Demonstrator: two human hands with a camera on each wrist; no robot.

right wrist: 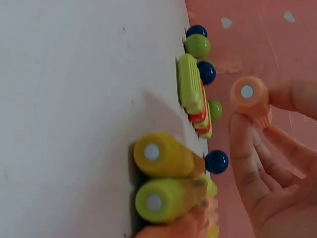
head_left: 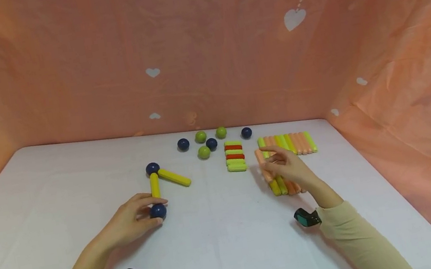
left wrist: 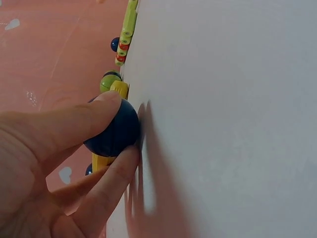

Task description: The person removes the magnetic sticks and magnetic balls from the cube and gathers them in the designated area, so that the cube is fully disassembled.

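Note:
My left hand [head_left: 127, 221] pinches a dark blue ball [head_left: 158, 211] between thumb and fingers, low at the table. From that ball a yellow rod [head_left: 154, 185] runs back to another blue ball [head_left: 152, 168], and a second yellow rod [head_left: 174, 177] slants right from there. On the right, my right hand [head_left: 291, 169] holds a peach rod [head_left: 260, 157] between thumb and fingers, above a row of rods. The right wrist view shows the pale round end of that peach rod [right wrist: 241, 103]. Beneath it lie a dark yellow rod [right wrist: 161, 153] and a yellow-green rod [right wrist: 166, 201].
Short yellow-green and red rods [head_left: 235, 156] lie stacked in a column mid-table. Behind them are several loose green balls [head_left: 203, 152] and blue balls [head_left: 183, 144]. A row of longer rods [head_left: 302, 143] stands back right. A pink cloth [head_left: 203, 60] hangs around the white table [head_left: 217, 248].

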